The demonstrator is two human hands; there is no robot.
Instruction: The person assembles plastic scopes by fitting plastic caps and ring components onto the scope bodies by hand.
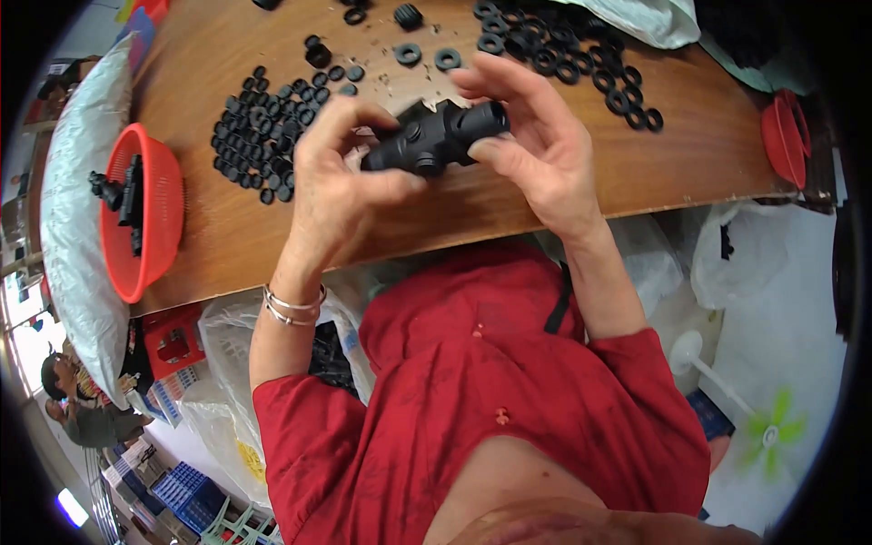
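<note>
Between my hands, above the table's near edge, is a black toy scope (434, 141) with a round tube end at the right and small knobs on its side. My left hand (338, 163) wraps round its left end, thumb along the near side. My right hand (543, 145) is at the tube end, thumb against its near side and fingers curved and raised behind it. Left of my hands lies a spread of small black round caps (262, 132). Beyond them are black rings (447, 59) and a larger pile of rings (568, 54) to the right.
A red plastic basket (173, 227) with black scope parts stands at the table's left edge, by a long white sack (82, 209). Another red container (783, 136) is at the right edge. Plastic bags (740, 254) hang below, near a green-bladed fan (770, 436). Another person (91, 409) is far left.
</note>
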